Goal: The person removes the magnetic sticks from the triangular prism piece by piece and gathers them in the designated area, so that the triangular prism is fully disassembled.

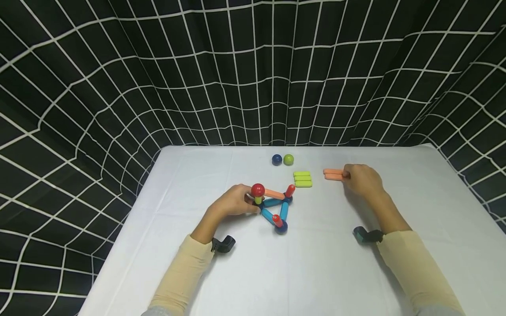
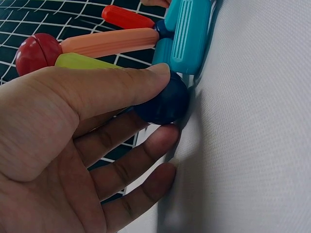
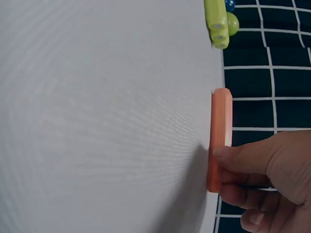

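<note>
On the white table stands a frame of teal sticks (image 1: 284, 212) joined in a triangle by dark blue balls (image 1: 281, 227). Two red sticks (image 1: 290, 190) rise from two corners. At the left corner my left hand (image 1: 236, 201) pinches a blue ball (image 2: 167, 102) between thumb and fingers. A green stick (image 2: 85, 61) rises there to a red ball (image 1: 258, 189), and an orange stick (image 1: 274, 194) slants from that ball to the back corner. To the right, my right hand (image 1: 361, 179) pinches the end of an orange stick (image 3: 221, 116), one of two lying side by side.
Several lime sticks (image 1: 302, 179) lie together between the frame and the orange pair. Behind them sit a blue ball (image 1: 277, 159) and a green ball (image 1: 288, 159). A black cloth with white grid lines (image 1: 253, 79) hangs behind and beside the table (image 1: 316, 272).
</note>
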`<state>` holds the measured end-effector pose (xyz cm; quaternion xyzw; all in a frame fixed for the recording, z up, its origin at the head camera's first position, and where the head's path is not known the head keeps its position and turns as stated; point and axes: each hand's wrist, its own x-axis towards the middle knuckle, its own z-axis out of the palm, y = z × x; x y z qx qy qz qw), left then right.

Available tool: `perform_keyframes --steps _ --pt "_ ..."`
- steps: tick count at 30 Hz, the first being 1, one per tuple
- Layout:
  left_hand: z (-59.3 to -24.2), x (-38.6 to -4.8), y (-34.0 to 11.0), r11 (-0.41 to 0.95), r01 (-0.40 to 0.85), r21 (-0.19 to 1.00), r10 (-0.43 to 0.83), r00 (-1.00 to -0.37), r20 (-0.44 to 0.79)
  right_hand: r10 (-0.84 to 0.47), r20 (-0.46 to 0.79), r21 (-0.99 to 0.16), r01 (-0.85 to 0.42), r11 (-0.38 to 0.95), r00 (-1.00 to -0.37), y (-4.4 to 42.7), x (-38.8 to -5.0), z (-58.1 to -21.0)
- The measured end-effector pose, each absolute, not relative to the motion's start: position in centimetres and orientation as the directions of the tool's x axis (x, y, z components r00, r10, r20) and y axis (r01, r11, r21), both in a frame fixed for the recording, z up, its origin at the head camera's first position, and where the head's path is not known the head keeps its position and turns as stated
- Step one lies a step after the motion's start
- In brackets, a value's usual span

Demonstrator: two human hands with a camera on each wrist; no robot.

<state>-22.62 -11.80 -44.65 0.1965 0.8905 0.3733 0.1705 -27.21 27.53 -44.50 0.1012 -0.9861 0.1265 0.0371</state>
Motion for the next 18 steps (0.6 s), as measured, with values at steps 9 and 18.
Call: perform_keyframes --steps 9,18 --pt "-44.6 -22.6 -11.8 0.65 0.228 0.725 0.477 -0.865 -0.154 -0.167 0.084 -0.277 -0.184 0.943 -0.982 27.3 -27.0 -44.6" --pt "-44.4 -22.4 -11.7 0.626 0.276 0.729 0.528 -0.839 -0.136 -0.208 0.059 -0.53 -0.207 0.822 -0.976 22.7 -25.2 -41.2"
